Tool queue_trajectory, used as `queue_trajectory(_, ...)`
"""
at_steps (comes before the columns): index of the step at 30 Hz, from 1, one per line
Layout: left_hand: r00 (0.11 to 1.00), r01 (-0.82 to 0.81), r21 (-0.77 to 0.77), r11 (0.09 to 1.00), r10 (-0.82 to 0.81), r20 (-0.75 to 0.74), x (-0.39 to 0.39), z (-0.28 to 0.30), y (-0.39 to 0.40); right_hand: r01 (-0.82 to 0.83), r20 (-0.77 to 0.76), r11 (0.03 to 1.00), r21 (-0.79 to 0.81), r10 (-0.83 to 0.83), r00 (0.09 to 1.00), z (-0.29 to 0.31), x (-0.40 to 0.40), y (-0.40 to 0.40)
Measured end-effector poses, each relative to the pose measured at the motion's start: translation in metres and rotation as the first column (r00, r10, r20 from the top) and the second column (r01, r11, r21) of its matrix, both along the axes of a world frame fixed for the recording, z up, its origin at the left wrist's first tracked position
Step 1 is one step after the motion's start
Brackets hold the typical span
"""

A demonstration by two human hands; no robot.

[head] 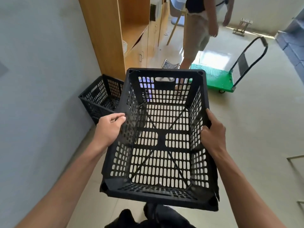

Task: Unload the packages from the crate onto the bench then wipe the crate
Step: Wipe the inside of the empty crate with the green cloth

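- Here, a black slotted crate (160, 142) is held up in the air over a pale floor, seen from above, its inside holding nothing.
- The left hand (109, 129) grips the crate's left rim, fingers curled over the top edge.
- The right hand (213, 131) grips the crate's right rim, thumb inside the wall, fingers hidden outside it.
- A second black crate (100, 99) sits on the floor just beyond the held crate's left far corner, against a grey wall.
- A green platform trolley (218, 79) stands beyond the crate's right far corner.
- Another person (197, 30) stands past the crate's far end, beside a wooden cabinet (115, 38).
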State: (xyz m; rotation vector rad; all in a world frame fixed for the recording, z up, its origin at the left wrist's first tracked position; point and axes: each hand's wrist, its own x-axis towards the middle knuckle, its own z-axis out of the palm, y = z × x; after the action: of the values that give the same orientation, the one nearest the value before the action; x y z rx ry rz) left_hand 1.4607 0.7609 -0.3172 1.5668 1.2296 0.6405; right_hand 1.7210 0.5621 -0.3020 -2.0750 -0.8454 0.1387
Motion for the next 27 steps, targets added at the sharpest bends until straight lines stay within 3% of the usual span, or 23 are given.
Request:
queue_trajectory(13, 0.978, -0.203, -0.019, 0.979, 0.204, 0.038, 0.068, -0.009, 0.144, -0.260, 0.010, 0.964, -0.058, 0.261, 0.965, 0.005, 0.114, 0.213)
queue_trajectory(17, 0.965, -0.259, -0.024, 0.966, 0.260, 0.044, 0.072, -0.018, 0.204, -0.268, 0.004, 0.955, -0.127, 0.271, 0.963, -0.002, 0.124, 0.291)
queue_trajectory(20, 0.947, -0.315, -0.043, 0.948, 0.317, 0.057, 0.071, -0.022, 0.245, -0.341, -0.093, 0.933, -0.118, 0.331, 0.939, 0.000, 0.126, 0.346)
queue_trajectory(27, 0.914, -0.400, -0.066, 0.914, 0.403, 0.051, 0.060, -0.020, 0.310, -0.398, -0.114, 0.912, -0.101, 0.386, 0.915, -0.001, 0.125, 0.449)
